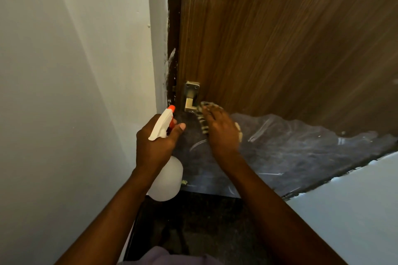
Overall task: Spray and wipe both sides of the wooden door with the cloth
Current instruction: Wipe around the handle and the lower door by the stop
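Note:
The wooden door point(280, 38) fills the upper right, brown with vertical grain; its lower part point(290, 150) is dark grey and scuffed. My right hand point(221, 131) presses a striped, patterned cloth point(202, 118) flat against the door just below the metal latch point(191, 97). My left hand point(155, 142) grips the neck of a white spray bottle point(165, 176) with an orange nozzle point(171, 108), held upright left of the cloth, nozzle pointing toward the door edge.
A pale wall point(75, 92) runs close on the left, meeting the dark door frame point(173, 28). Another pale wall surface point(355, 200) stands at the lower right. Dark floor point(204, 221) lies below.

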The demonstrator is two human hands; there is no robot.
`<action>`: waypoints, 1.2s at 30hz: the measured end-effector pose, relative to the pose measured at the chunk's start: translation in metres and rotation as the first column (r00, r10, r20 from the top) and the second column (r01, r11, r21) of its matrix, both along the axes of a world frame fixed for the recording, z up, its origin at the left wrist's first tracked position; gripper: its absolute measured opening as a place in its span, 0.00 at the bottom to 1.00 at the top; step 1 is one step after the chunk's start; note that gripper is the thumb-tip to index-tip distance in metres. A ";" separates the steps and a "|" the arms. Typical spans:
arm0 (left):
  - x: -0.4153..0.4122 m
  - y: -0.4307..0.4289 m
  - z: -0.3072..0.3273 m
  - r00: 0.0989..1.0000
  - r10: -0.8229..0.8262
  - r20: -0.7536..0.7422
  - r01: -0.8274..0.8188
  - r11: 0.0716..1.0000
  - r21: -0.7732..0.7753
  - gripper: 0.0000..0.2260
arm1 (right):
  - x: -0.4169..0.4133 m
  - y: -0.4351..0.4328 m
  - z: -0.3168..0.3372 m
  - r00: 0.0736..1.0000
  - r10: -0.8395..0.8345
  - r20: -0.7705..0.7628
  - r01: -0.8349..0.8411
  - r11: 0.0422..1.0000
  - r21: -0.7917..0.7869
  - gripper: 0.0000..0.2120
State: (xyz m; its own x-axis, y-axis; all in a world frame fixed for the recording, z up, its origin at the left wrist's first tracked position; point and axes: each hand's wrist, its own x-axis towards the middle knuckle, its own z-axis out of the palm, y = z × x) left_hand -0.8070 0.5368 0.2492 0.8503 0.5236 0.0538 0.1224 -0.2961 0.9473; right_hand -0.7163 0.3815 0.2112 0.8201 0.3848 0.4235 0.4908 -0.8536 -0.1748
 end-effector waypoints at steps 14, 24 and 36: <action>-0.019 -0.046 -0.040 0.998 -0.007 -0.061 0.012 0.997 0.082 0.16 | -0.054 -0.014 -0.007 0.714 -0.063 -0.698 0.700 0.096 0.707 0.08; -0.041 0.012 -0.043 0.996 -0.020 0.083 0.011 0.994 0.111 0.15 | -0.019 0.126 0.008 0.752 -0.082 -0.654 0.659 0.068 0.749 0.10; -0.029 0.008 -0.041 0.998 -0.022 0.061 0.016 0.996 0.093 0.15 | 0.012 0.047 0.050 0.586 0.253 -0.769 0.809 -0.229 0.541 0.08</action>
State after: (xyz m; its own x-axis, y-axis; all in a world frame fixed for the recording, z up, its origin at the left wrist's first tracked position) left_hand -0.8356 0.5449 0.2085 0.8535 0.4978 0.1542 0.0578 -0.3846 0.9213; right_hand -0.7046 0.4286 0.2616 0.7756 -0.2784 -0.5665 -0.3961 0.4841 -0.7802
